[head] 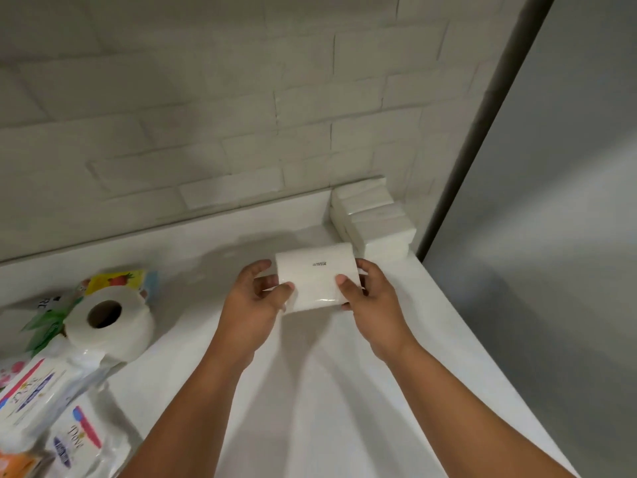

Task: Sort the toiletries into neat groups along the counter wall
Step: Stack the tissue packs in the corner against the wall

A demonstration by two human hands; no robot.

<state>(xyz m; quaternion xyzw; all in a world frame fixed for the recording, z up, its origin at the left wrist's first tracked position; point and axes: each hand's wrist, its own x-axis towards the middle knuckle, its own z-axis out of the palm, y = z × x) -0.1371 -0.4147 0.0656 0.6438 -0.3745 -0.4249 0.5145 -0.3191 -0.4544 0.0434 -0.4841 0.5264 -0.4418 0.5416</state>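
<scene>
White tissue pack [315,281], long axis crosswise

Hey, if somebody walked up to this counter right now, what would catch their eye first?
First, the white tissue pack, gripped at its sides by the left hand and right hand, at the middle of the counter. Next, the stack of matching packs in the far right corner against the tiled wall. Then the toilet roll among colourful wipe packs at the left edge.

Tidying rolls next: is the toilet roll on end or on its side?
On end: the toilet roll shows its core hole facing up.
</scene>
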